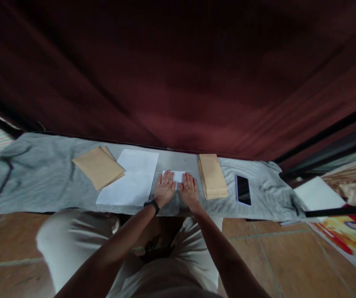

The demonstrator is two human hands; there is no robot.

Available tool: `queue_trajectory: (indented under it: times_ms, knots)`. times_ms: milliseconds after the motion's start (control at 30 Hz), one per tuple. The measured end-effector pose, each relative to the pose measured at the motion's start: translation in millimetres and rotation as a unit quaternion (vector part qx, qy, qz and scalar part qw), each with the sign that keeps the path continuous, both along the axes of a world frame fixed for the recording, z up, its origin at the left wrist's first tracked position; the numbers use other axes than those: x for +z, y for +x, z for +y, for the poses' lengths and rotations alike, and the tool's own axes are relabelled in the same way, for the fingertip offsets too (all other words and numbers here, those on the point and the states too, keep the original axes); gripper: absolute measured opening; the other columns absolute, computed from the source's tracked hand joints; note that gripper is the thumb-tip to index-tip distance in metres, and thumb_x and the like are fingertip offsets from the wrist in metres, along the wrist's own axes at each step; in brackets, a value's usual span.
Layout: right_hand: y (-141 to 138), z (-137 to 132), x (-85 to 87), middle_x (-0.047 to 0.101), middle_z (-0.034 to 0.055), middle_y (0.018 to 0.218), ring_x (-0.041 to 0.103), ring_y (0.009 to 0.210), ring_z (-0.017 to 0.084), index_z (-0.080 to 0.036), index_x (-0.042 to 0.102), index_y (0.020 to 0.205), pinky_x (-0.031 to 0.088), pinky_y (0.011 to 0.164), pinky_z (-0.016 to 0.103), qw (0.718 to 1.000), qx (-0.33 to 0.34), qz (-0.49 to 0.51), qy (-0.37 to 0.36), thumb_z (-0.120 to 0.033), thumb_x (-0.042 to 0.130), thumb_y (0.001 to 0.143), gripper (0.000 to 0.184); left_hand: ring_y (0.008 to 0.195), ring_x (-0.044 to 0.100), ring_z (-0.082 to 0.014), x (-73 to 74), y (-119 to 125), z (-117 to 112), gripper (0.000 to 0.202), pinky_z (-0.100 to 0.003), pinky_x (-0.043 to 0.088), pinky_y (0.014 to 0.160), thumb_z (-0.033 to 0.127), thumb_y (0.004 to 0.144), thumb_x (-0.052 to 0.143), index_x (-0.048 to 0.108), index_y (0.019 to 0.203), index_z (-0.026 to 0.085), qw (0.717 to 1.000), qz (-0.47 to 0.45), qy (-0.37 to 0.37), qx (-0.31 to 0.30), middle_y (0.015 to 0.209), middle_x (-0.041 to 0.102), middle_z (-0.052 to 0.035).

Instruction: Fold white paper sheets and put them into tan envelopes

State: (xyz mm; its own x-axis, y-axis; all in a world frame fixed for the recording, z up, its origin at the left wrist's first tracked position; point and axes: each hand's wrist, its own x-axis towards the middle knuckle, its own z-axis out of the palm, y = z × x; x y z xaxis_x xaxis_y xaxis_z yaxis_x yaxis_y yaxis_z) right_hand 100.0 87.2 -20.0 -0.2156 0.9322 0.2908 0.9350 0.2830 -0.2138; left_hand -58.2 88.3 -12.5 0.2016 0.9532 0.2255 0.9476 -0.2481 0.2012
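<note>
White paper [178,176], a small rectangle just below frame centre, lies partly beneath the left hand [164,191] and right hand [189,191]; each grip is flat, fingers extended, grasping nothing. Probably light and easily creased, it is best taken by its edges. Frame left: larger sheet [134,176], brown papers [98,167]; right: brown stack [214,176], phone [243,190]; none covers it.

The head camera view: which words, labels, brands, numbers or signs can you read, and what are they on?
No text can be read.
Red-and-yellow package: its blue mark is too blurred to read.
Phone: dark screen, nothing legible.
Left brown papers, right brown papers, large white sheet, small white paper: no writing I can make out.
</note>
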Motion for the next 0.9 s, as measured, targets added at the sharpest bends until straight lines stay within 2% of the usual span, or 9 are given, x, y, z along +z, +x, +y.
queue_trajectory:
  times_ms: [200, 367, 500, 667, 767, 900]
  knots:
    - [-13, 9, 6.9, 0.042, 0.0184, 0.153, 0.037, 0.144, 0.028, -0.005, 0.043, 0.147, 0.025, 0.119, 0.050, 0.999, -0.017, 0.020, -0.032, -0.027, 0.038, 0.103, 0.050, 0.150, 0.024, -0.0290, -8.6, -1, 7, 0.060, -0.053, 0.023, 0.121, 0.035, 0.099, 0.031, 0.033, 0.153, 0.008, 1.000, -0.001, 0.024, 0.016, 0.158, 0.034, -0.0185]
    - [-34, 14, 9.5, 0.045, 0.0095, 0.153, 0.037, 0.144, 0.021, -0.017, 0.047, 0.147, 0.027, 0.120, 0.043, 0.997, 0.047, 0.029, -0.044, -0.030, 0.035, 0.105, 0.045, 0.151, 0.022, -0.0265, -7.6, -3, 7, 0.060, -0.054, 0.021, 0.121, 0.020, 0.096, 0.028, 0.028, 0.156, 0.012, 1.000, 0.019, 0.004, 0.006, 0.160, 0.032, -0.0156]
    - [-24, 11, 5.6, 0.041, 0.0114, 0.155, 0.033, 0.146, 0.023, -0.015, 0.043, 0.149, 0.025, 0.120, 0.045, 0.999, 0.048, 0.016, -0.020, -0.033, 0.036, 0.105, 0.047, 0.150, 0.023, -0.0285, -3.4, -2, 6, 0.058, -0.053, 0.023, 0.121, 0.025, 0.098, 0.027, 0.033, 0.154, 0.009, 1.000, 0.025, -0.009, 0.015, 0.159, 0.033, -0.0174]
    - [7, 6, 2.3, 0.040, 0.0158, 0.155, 0.034, 0.145, 0.026, -0.009, 0.038, 0.151, 0.026, 0.118, 0.047, 1.000, -0.004, 0.008, -0.002, -0.031, 0.035, 0.105, 0.051, 0.150, 0.024, -0.0293, -1.8, -2, 4, 0.059, -0.053, 0.024, 0.121, 0.034, 0.101, 0.028, 0.033, 0.153, 0.006, 0.999, 0.015, -0.009, 0.043, 0.160, 0.030, -0.0190]
    - [15, 2, 2.2, 0.041, 0.0170, 0.154, 0.036, 0.143, 0.028, -0.007, 0.038, 0.151, 0.027, 0.117, 0.048, 0.999, -0.030, 0.013, 0.007, -0.031, 0.036, 0.104, 0.052, 0.150, 0.025, -0.0300, -2.8, -7, -1, 0.061, -0.054, 0.025, 0.120, 0.035, 0.101, 0.028, 0.032, 0.152, 0.003, 0.999, 0.008, 0.007, 0.047, 0.159, 0.031, -0.0216]
    - [10, 0, 6.8, 0.053, 0.0177, 0.145, 0.048, 0.132, 0.030, -0.010, 0.050, 0.142, 0.035, 0.112, 0.048, 0.994, -0.089, 0.067, 0.011, -0.027, 0.043, 0.100, 0.046, 0.148, 0.029, -0.0308, -4.4, -12, -10, 0.062, -0.054, 0.029, 0.119, 0.037, 0.101, 0.025, 0.031, 0.152, 0.002, 0.998, 0.001, 0.045, 0.052, 0.156, 0.036, -0.0226]
